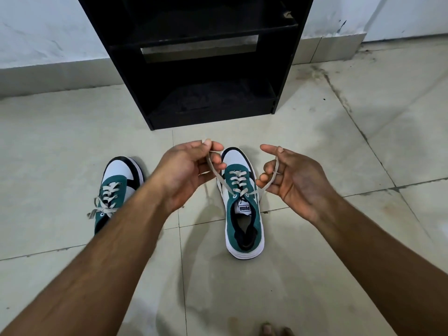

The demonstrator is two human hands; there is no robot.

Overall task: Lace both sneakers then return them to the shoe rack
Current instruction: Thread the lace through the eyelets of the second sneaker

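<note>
The left hand (186, 170) pinches one end of a flat grey-beige shoelace (215, 169) between thumb and forefinger, the other fingers curled loosely under it. The right hand (294, 177) holds the opposite end of the same lace, which runs between its thumb and bent fingers, palm turned up and half open. Both ends rise from the top eyelets of the green, white and black suede-and-leather sneaker (242, 209) that stands on the floor between and just below the hands, toe pointing away from the person. Its lace is crossed through all the eyelets but not knotted. A white tongue label (244, 208) on this shoe reads "PUMA", upside down from this view, under a small leaping-cat logo.

To the left, partly behind the left forearm, stands the matching second sneaker (118, 183), its lace (104, 204) threaded and tied, with loose ends lying over the side.

Both shoes rest on the pale, stained square-tiled floor (315, 275). Beyond them, against the white wall, stands the black open-fronted shoe rack (288, 57), its dark shelves hard to make out. Toes (269, 329) show at the bottom edge.
</note>
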